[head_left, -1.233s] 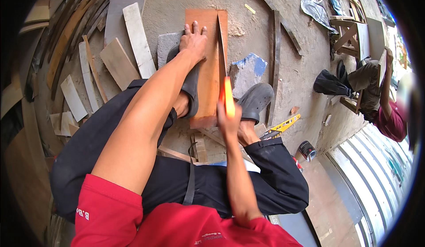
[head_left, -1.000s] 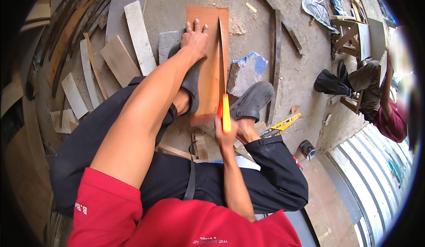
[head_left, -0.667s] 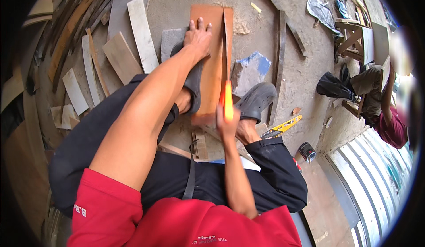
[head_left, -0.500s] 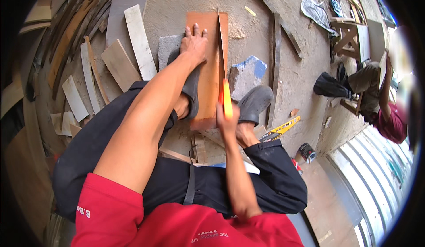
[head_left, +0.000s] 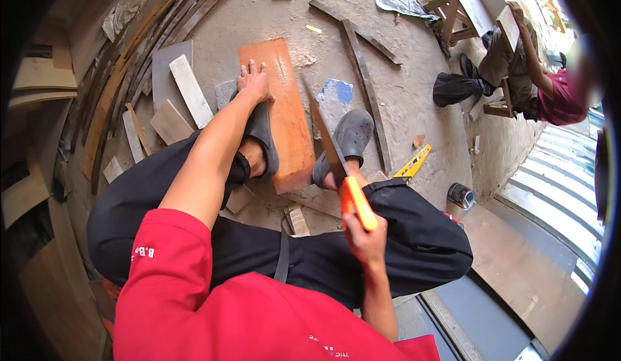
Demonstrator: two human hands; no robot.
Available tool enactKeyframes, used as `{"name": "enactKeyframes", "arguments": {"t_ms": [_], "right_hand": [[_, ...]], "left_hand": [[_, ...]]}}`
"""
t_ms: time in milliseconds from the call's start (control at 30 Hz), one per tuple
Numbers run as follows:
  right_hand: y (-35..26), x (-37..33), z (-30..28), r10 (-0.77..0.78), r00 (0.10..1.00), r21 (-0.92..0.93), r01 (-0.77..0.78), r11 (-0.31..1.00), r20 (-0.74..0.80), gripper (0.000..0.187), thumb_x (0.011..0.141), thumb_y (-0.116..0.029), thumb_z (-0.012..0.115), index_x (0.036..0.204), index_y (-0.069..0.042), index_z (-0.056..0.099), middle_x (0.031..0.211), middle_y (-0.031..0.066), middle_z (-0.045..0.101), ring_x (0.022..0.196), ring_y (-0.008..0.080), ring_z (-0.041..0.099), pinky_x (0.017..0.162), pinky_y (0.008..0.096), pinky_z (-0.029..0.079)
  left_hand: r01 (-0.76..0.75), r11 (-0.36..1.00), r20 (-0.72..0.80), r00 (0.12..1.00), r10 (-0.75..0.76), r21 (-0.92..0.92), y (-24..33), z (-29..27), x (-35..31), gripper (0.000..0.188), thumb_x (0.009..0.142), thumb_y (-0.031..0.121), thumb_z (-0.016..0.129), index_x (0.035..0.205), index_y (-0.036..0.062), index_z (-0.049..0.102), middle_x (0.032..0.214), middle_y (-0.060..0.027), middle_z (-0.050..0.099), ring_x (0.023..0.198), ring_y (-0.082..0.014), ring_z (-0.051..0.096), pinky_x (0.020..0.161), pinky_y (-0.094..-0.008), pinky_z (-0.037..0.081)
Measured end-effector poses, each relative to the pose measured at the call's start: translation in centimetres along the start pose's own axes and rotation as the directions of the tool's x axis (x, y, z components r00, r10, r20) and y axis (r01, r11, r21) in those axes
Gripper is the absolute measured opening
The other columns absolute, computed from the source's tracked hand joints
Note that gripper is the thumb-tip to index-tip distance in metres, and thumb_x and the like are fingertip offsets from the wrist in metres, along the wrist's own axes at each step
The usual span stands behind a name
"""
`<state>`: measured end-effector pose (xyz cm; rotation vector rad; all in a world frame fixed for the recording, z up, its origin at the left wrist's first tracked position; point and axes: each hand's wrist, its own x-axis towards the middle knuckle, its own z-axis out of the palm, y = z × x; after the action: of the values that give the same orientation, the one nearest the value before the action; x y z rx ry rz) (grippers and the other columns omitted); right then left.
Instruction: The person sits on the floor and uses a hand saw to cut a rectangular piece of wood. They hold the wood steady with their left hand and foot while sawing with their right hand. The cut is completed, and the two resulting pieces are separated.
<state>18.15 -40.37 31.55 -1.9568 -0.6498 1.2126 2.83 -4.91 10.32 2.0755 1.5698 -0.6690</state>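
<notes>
A flat reddish-brown wooden board [head_left: 289, 118] lies on the ground between my feet, slanting slightly. My left hand [head_left: 254, 84] presses on its upper left part, fingers spread flat and holding nothing. My left foot in a dark clog [head_left: 264, 142] rests at the board's left edge. Wrapped around the orange and yellow handle of a handsaw [head_left: 331, 146] are the fingers of my right hand [head_left: 367, 237], above my right thigh. The saw blade points up and away to the left, to the right of the board and apart from it, crossing in front of my right clog [head_left: 353, 134].
Wood offcuts [head_left: 191, 92] and long curved strips [head_left: 123, 83] lie to the left. A grey block with blue paint [head_left: 336, 96], dark bars [head_left: 367, 92], a yellow-handled saw [head_left: 414, 162] and a can [head_left: 460, 195] lie to the right. Another person [head_left: 550, 89] sits at far right.
My right hand has drawn the saw off the board, back toward me and to the right. My left hand stays on the board, which now lies more slanted. The whole view has shifted.
</notes>
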Motion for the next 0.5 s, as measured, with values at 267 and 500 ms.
{"name": "enactKeyframes", "arguments": {"t_ms": [267,500], "right_hand": [[-3.3,-2.6,-7.6,-0.193,0.919,0.295,0.301,0.907,-0.345,0.024,0.088,-0.004,0.054,0.064,0.0,0.051,0.051,0.0025,0.046,0.04,0.0098,0.041,0.04,0.0264,0.036],[-4.5,0.7,-7.2,-0.197,0.894,0.407,0.367,0.836,-0.402,0.027,0.09,-0.007,0.051,0.064,-0.005,0.043,0.054,0.0033,0.042,0.043,0.0119,0.04,0.043,0.0286,0.038]], "left_hand": [[-0.353,0.877,-0.056,0.919,0.39,0.325,6.5,8.1,-4.9,0.081,0.095,0.037,0.052,0.159,0.0044,0.014,0.167,-0.015,0.009,0.154,-0.0314,0.008,0.123,-0.0519,0.008],[-0.599,0.761,-0.097,0.766,0.635,0.248,6.5,13.9,-6.1,0.087,0.097,0.064,0.037,0.16,0.0089,0.013,0.168,-0.01,0.002,0.155,-0.0253,-0.001,0.124,-0.0502,0.002]]}}
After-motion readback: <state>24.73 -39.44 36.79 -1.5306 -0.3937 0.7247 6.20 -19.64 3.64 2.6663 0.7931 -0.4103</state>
